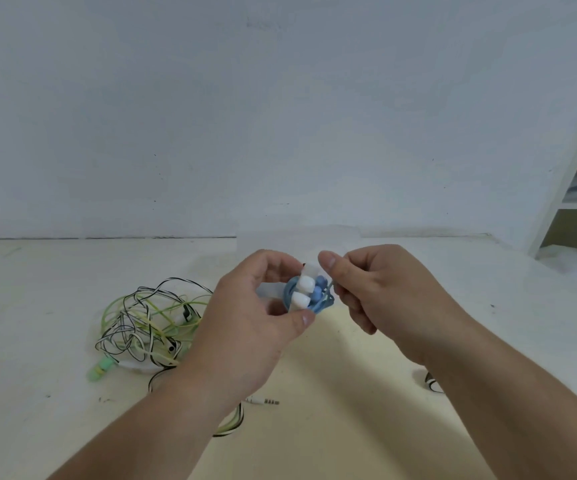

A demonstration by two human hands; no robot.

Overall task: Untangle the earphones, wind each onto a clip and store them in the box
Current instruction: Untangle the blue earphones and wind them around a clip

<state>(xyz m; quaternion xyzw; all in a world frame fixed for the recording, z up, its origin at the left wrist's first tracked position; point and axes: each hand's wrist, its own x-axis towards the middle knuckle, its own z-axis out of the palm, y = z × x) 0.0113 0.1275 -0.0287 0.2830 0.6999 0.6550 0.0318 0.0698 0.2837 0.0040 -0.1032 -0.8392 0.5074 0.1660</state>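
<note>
Two hands raised together over the middle of the table (349, 403), forearms in from the near edge. Left hand (256, 306) curled round the blue earphones (319, 295), wound with white pieces, thumb beneath, fingers on top. Right hand (377, 292) pinching the blue cord just beside. Toward the left edge, tangle of green and striped cords (148, 323). Open tabletop toward the right edge.

Both hands – left (245, 317), right (380, 292) – pinch blue earphones (320, 294) w/ clip (303, 292).
</note>
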